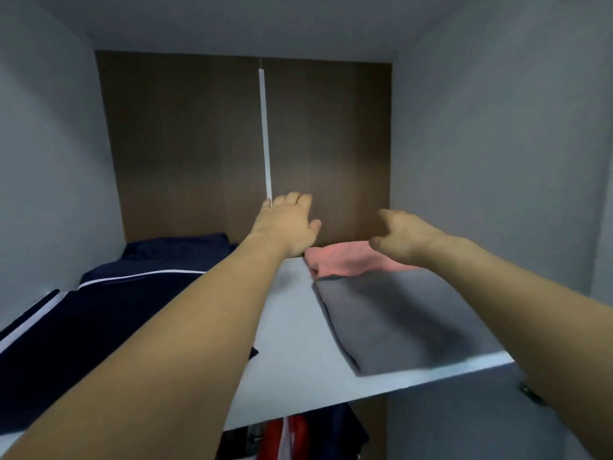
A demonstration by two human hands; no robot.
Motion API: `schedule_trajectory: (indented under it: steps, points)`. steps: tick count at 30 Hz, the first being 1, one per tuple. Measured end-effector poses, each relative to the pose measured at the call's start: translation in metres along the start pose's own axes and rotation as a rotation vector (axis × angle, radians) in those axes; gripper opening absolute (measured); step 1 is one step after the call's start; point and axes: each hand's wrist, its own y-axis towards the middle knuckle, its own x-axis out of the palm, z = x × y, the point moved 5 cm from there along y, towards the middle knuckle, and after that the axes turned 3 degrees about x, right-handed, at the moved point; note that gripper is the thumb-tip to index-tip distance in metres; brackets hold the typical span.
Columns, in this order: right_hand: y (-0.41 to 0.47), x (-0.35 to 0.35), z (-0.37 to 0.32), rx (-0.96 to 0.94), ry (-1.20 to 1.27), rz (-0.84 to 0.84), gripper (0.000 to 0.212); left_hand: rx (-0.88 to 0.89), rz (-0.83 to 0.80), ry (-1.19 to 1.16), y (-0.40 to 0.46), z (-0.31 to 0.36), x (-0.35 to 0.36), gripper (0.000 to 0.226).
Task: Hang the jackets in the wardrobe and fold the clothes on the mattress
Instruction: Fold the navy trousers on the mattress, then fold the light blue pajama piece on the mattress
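Stowing step: left hand [286, 224] and right hand [403, 235], both loose-fingered and empty, hover over the far pink folded garment [345, 258]; next, probably grasp it.

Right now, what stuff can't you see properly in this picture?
Head view only:
- Pink cloth: partly covered by the right hand and the folded grey cloth.
- Clothes hanging below: the white shelf hides their tops.
- Navy garment: left arm and picture edge cut it off.
- Left hand: its fingers' contact with the back panel is unclear.
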Motion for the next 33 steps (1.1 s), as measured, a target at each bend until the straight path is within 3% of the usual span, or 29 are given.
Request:
schedule_trajectory:
  steps: [10,14,21,25,28,33]
  points:
    - [-0.167,-0.106,0.103,0.241,-0.143,0.126,0.068,0.354,0.161,-0.17,-0.036,0.187,-0.024,0.057]
    - [-0.246,-0.165,0.118,0.229,-0.222,0.304,0.062,0.474,0.345,-0.266,-0.068,0.261,-0.069,0.059]
    - [-0.414,-0.265,0.135,0.071,-0.443,0.775,0.056,0.732,0.766,-0.433,-0.153,0.379,-0.174,0.064]
    - [-0.512,-0.314,0.177,0.127,-0.514,0.876,0.06,0.877,0.961,-0.567,-0.215,0.466,-0.22,0.064]
    - [-0.58,-0.35,0.218,0.248,-0.569,0.864,0.061,0.896,0.953,-0.69,-0.253,0.539,-0.254,0.064]
    - [-0.684,-0.399,0.285,0.466,-0.648,0.821,0.059,0.899,0.737,-0.794,-0.306,0.67,-0.287,0.065]
